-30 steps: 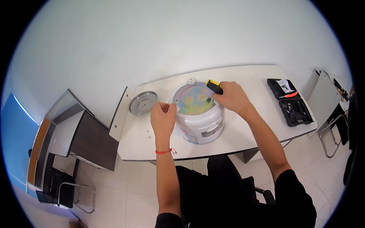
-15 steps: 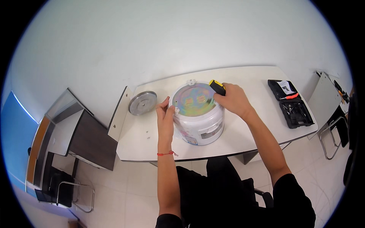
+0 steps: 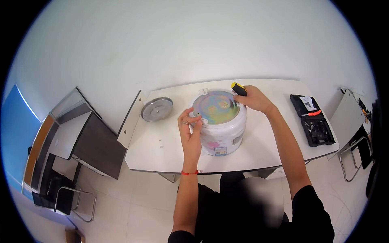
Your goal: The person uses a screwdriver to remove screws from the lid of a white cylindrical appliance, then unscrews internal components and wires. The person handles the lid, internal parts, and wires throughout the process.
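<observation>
An upturned white rice cooker [image 3: 225, 137] with pink flower prints stands on the table, its shiny, rainbow-tinted metal base plate [image 3: 216, 106] facing up. My left hand [image 3: 190, 129] grips the left rim with bent fingers and thumb, beside a small white foot. At the far right of the rim, my right hand [image 3: 257, 99] is closed around a yellow-and-black screwdriver handle [image 3: 239, 88]. The fingers of this hand also reach the cooker's edge. The screwdriver's shaft and tip cannot be made out. Another white foot [image 3: 203, 91] juts from the far rim.
A round metal lid-like disc [image 3: 157, 109] lies on the white table [image 3: 269, 152] at the left. Several tiny metal pieces, perhaps screws [image 3: 161, 143], lie nearer. An open black tool case [image 3: 320, 131] with bits and a red-orange tool [image 3: 311, 113] sits at the right end.
The cooker has turned, its near side swinging to the right, so the label and panel sit farther right. Both hands have shifted rightward with it. The whole view has moved slightly.
</observation>
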Motion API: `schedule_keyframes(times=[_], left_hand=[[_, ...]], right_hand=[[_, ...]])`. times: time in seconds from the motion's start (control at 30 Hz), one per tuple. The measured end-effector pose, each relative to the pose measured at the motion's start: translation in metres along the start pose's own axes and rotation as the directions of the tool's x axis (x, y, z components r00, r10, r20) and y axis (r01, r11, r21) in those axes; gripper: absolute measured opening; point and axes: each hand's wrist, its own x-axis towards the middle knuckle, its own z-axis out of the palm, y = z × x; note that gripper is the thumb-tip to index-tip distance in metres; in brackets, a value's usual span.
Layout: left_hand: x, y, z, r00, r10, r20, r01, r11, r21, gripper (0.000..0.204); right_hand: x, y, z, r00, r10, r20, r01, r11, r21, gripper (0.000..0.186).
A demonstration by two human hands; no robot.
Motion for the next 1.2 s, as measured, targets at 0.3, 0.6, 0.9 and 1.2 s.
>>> schedule_keyframes(times=[0.3, 0.6, 0.9, 1.2], left_hand=[[-0.015, -0.002, 0.016, 0.967, 0.216, -0.137, -0.174, 0.948, 0.267, 0.028], [-0.016, -0.009, 0.032, 0.881, 0.344, -0.324, -0.245, 0.919, 0.31, 0.027], [-0.014, -0.018, 0.04, 0.834, 0.393, -0.387, -0.292, 0.91, 0.295, 0.034], [-0.013, -0.024, 0.037, 0.815, 0.41, -0.41, -0.297, 0.903, 0.311, 0.037]], right_hand=[[-0.025, -0.065, -0.013, 0.835, -0.145, -0.531, 0.249, 0.96, 0.13, 0.026], [-0.032, -0.138, 0.011, 0.695, -0.327, -0.641, 0.694, 0.073, 0.716, 0.022], [0.002, -0.145, 0.054, 0.8, -0.378, -0.465, 0.554, 0.168, 0.815, 0.019], [0.013, -0.152, 0.07, 0.863, -0.379, -0.334, 0.458, 0.306, 0.835, 0.018]])
